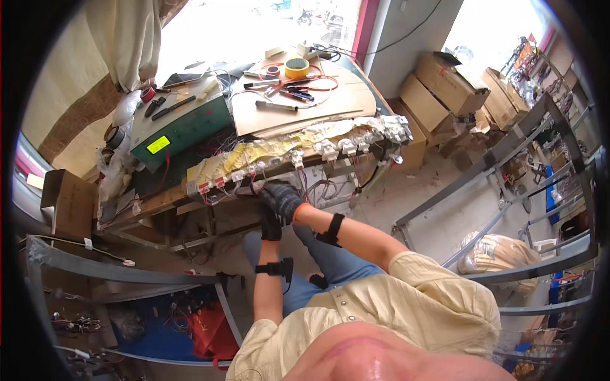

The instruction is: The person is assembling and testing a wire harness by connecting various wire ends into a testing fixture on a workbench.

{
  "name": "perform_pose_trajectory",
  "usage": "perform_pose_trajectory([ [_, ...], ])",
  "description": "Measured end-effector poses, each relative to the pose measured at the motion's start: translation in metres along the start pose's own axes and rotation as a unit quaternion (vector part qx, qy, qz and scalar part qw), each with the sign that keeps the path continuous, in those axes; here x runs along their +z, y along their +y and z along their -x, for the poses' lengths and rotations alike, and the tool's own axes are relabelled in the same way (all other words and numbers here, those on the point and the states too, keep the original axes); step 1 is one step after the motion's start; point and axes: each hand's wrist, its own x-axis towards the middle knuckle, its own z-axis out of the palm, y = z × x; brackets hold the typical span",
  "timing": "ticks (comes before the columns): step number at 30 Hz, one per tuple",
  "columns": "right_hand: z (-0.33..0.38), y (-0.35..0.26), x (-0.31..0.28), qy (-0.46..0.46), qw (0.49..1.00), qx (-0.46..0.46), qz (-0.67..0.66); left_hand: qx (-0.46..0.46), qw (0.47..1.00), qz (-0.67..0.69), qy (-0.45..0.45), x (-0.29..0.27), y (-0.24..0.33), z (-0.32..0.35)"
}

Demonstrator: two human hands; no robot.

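We face a long counter [152, 206] with a worn wooden front edge, and on it lies a smooth, flat sheet of tan cardboard [346, 95] with one curved side. To its left we see a boxy green metal case [203, 130] with a small lit screen. Along the front runs a crinkled, yellowish taped strip [273, 150]. Just below it, our right hand [281, 198], in a checked fabric glove, overlaps our dark-gloved left hand [271, 223]; we cannot tell whether either is closed or gripping anything. Blocky white plastic connectors [329, 151] line the strip, and thin, flexible wires [302, 178] hang from them near our hands.
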Motion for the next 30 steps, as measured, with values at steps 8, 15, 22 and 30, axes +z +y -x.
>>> perform_pose_trajectory([
  [8, 0.125, -0.130, -0.071, -0.262, 0.963, 0.053, -0.046, -0.060, 0.997, -0.046, -0.029, -0.055, 0.126, 0.205],
  [15, 0.015, 0.023, -0.257, 0.168, 0.871, -0.010, 0.462, -0.635, 0.746, 0.173, -0.097, -0.168, 0.093, 0.333],
  [22, -0.042, 0.172, -0.282, 0.060, 0.891, 0.053, 0.446, -0.251, 0.845, -0.470, -0.044, -0.184, 0.178, 0.224],
  [30, -0.043, 0.177, -0.274, 0.416, 0.869, -0.104, 0.247, -0.141, 0.958, -0.209, -0.135, -0.081, 0.197, 0.038],
])
